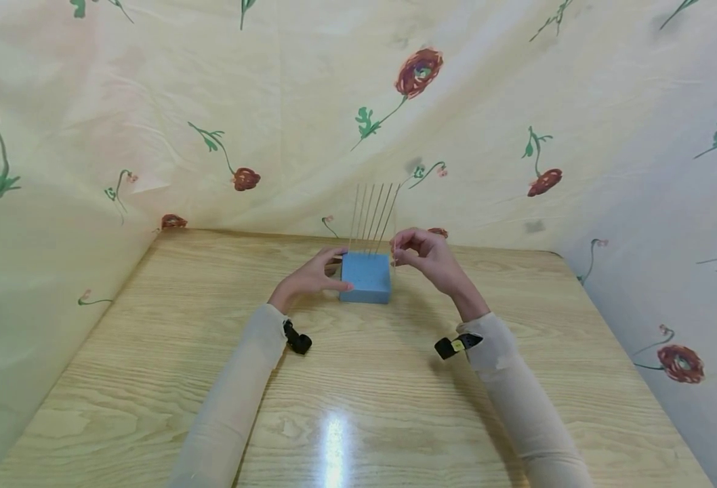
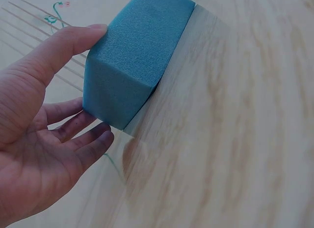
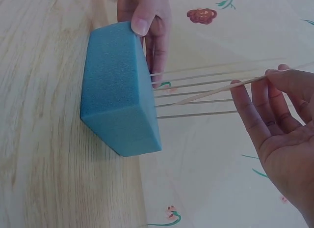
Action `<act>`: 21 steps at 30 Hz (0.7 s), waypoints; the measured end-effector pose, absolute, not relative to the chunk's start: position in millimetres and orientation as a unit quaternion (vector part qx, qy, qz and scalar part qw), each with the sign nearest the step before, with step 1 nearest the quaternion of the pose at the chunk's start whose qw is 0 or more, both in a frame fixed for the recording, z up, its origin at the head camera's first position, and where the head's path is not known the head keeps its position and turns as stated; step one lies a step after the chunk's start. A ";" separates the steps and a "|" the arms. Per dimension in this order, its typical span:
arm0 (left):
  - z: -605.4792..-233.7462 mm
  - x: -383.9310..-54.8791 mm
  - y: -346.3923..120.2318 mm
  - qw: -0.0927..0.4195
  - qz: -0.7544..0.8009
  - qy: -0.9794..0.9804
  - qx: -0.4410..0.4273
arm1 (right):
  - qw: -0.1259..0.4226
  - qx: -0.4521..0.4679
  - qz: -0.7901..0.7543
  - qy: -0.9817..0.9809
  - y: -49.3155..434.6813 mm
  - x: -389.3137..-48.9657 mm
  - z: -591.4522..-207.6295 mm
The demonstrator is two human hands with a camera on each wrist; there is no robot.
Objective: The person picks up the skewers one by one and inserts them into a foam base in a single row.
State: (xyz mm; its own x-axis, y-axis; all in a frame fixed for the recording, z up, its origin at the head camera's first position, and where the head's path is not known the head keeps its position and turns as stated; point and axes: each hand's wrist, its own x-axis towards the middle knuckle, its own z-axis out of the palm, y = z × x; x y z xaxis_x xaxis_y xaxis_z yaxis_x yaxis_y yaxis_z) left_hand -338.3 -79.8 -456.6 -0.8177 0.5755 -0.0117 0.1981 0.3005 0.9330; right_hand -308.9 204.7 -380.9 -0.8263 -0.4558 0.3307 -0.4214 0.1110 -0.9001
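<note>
A blue foam block sits on the table, with several thin wooden skewers standing in a row from its top along the back. My left hand holds the block at its left side, the thumb at the near corner and the fingers towards the far one; the left wrist view shows the thumb on the block's edge. Right of the block, my right hand pinches another skewer between thumb and index finger. In the right wrist view its lower end overlaps the standing skewers; whether it touches the foam I cannot tell.
The wood-grain table reaches back to a flower-patterned cloth, which hangs behind it and along both sides. Black straps with small devices sit on both wrists. A bright light reflection lies on the near tabletop.
</note>
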 end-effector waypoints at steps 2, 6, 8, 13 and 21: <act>-456.1 -338.1 -80.0 0.175 0.538 0.787 0.246 | 0.006 -0.292 -0.605 0.741 204.9 -309.8 -380.7; -455.9 -338.2 -80.2 0.175 0.535 0.788 0.249 | -0.010 -0.288 -0.616 0.733 205.1 -312.3 -381.4; -456.6 -338.6 -79.9 0.176 0.536 0.787 0.250 | -0.018 -0.286 -0.622 0.729 205.3 -313.8 -382.3; -457.2 -338.6 -79.1 0.182 0.542 0.781 0.251 | -0.033 -0.275 -0.640 0.717 204.5 -317.5 -383.8; -459.8 -340.5 -79.9 0.180 0.546 0.780 0.248 | -0.058 -0.249 -0.658 0.708 201.2 -325.4 -382.7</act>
